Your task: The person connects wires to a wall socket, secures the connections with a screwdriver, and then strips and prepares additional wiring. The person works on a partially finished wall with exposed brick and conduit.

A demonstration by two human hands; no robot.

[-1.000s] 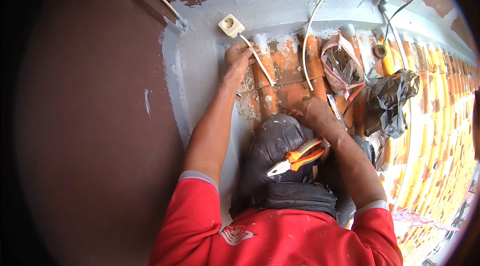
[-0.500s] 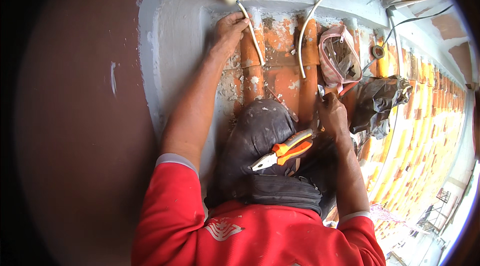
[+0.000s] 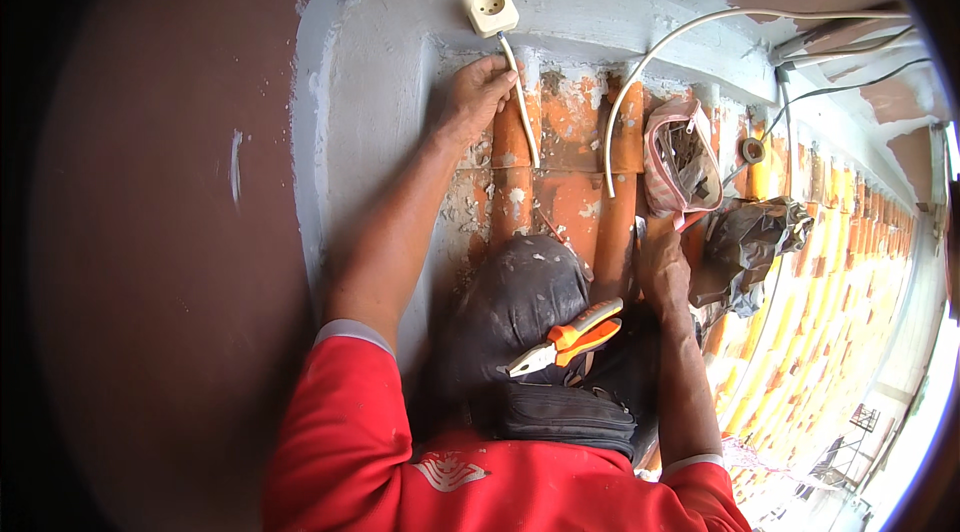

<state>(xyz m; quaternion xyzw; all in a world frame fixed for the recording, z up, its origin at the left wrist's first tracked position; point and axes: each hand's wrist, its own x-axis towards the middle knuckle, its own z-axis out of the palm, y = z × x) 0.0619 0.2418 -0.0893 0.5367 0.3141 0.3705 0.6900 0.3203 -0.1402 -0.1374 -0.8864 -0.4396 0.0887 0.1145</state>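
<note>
My left hand is closed at the white cable, thumb and fingers pinching it just below a cream wall socket. The cable's lower end hangs loose over the roof tiles. My right hand is closed beside the lower end of an open pink zip pouch. A small pale tip shows by its fingers; what it belongs to is hidden. Orange-handled pliers lie across my dark-trousered thigh, jaws toward the lower left, touched by neither hand.
A second white cable arcs down from the upper right, its end free above the tiles. Right of the pouch are a tape roll and a crumpled black plastic bag. A brown wall rises at left.
The whole view has shifted, so the socket and tiles sit lower. My right hand has drawn closer to the pouch, and less of the pale tip shows. My left hand stays at the cable.
</note>
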